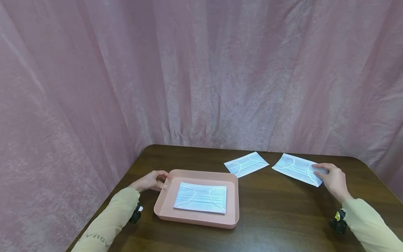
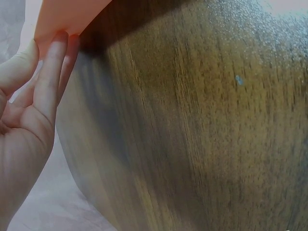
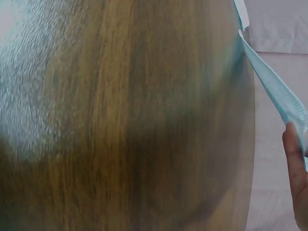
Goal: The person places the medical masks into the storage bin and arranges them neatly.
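My left hand (image 1: pixel 152 181) pinches the left rim of a shallow pink tray (image 1: pixel 165 199), thumb on one side and fingers on the other in the left wrist view. Inside the tray lies a pale blue face mask (image 1: pixel 200 197) with white ear loops. At the right, my right hand (image 1: pixel 333 179) pinches the near right end of another face mask (image 1: pixel 294 168). The right wrist view shows this mask (image 3: pixel 272 82) edge-on, its held end lifted off the table. Between tray and held mask lies a third face mask (image 1: pixel 247 164), beside the tray's far right corner.
Everything stands on a dark brown wooden table (image 1: pixel 277 217) with rounded corners. A pink velvety curtain (image 1: pixel 201 77) hangs behind it and along the left. A black wrist camera (image 1: pixel 135 213) sits under the left sleeve, and another wrist camera (image 1: pixel 338 222) under the right.
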Tool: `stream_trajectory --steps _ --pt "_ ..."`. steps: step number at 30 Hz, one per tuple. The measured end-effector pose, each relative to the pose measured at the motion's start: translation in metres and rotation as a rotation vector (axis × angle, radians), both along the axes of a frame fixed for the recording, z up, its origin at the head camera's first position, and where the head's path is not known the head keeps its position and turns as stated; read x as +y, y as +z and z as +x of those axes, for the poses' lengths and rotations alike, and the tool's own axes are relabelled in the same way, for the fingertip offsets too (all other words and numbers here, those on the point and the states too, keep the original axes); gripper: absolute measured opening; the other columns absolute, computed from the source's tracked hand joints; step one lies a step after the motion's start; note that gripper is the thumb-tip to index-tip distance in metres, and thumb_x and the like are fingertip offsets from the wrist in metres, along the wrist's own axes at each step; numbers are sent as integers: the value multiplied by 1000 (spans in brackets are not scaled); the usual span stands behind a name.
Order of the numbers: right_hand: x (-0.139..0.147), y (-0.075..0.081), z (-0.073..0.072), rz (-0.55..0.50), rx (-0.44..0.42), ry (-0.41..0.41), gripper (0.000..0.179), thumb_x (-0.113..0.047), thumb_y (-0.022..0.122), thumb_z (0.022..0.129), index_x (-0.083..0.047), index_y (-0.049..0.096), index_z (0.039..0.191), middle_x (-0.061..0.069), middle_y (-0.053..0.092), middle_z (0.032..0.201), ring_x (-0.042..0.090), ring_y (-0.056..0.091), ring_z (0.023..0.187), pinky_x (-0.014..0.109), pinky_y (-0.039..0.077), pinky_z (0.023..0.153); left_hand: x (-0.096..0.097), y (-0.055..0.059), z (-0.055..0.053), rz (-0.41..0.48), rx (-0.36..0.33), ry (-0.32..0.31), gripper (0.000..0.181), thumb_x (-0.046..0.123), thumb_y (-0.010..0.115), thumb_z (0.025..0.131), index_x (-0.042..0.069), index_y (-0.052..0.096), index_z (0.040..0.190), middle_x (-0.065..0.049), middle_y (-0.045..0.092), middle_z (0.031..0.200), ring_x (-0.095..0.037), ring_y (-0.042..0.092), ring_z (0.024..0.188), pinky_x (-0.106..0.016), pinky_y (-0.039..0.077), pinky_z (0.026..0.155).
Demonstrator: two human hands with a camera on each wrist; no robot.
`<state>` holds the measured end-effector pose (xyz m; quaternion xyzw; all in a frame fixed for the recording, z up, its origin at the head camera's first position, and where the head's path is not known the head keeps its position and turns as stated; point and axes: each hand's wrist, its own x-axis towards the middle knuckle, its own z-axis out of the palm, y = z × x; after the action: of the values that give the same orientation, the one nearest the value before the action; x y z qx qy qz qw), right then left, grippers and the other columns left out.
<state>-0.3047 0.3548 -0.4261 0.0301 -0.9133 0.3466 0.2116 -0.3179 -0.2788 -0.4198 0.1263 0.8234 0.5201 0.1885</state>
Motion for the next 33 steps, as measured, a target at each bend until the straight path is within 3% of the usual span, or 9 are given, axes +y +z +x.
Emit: stream_trajectory --steps 4,10,12,15,18,20,25,28,33 --pt "16 -19 -16 -10 -5 -27 27 -9 61 86 1 60 112 27 43 122 43 41 104 52 34 75 1 0 1 3 5 -6 36 -11 63 77 -11 50 110 -16 55 97 -19 55 74 -39 50 69" --pt "50 -61 -51 -11 35 -60 37 -31 61 86 -13 60 118 17 45 126 30 42 97 32 33 68 2 2 1 0 8 -6 36 -12 63 77 -11 50 110 -16 55 97 -20 55 75 -39 50 69" --pt "47 -56 -49 -40 62 -60 36 -32 63 85 -14 62 116 16 47 123 27 43 94 28 33 67 1 1 0 -8 7 -2 35 -12 63 77 -10 51 110 -16 55 97 -20 55 76 -39 50 70" --pt "28 -31 -32 -115 90 -43 33 -29 66 83 -12 64 112 14 51 117 22 44 90 22 33 65 0 1 0 -22 4 5 35 -10 64 77 -9 51 110 -14 54 97 -21 55 78 -40 50 70" --pt "15 -12 -20 -220 115 46 32 -22 70 81 -10 66 110 13 52 114 19 43 86 20 32 62 0 0 0 -19 7 0 35 -10 64 77 -9 51 109 -14 54 97 -21 55 78 -40 50 70" --pt "19 -20 -29 -213 148 71 31 -23 70 81 -13 66 110 7 53 112 16 42 82 19 32 58 0 0 0 -16 7 0 36 -10 65 76 -9 51 109 -13 54 97 -21 55 77 -40 50 70" --pt "38 -63 -72 -193 209 48 33 -31 69 80 -24 66 112 -9 52 110 8 42 78 16 36 51 -1 0 -1 -20 -1 8 35 -9 65 76 -8 52 109 -13 54 98 -20 55 76 -39 50 70" --pt "22 -47 -62 -266 165 120 34 -26 69 80 -20 65 113 -3 52 114 9 45 82 14 38 55 -2 1 -1 -28 -6 12 35 -9 65 76 -7 52 109 -13 54 99 -20 55 77 -39 50 70" --pt "-31 11 -17 -306 121 189 32 -20 67 83 -8 64 112 3 53 111 8 46 83 12 38 59 -2 0 -2 -20 -2 10 36 -10 65 76 -8 52 109 -12 54 97 -20 55 76 -39 50 69"
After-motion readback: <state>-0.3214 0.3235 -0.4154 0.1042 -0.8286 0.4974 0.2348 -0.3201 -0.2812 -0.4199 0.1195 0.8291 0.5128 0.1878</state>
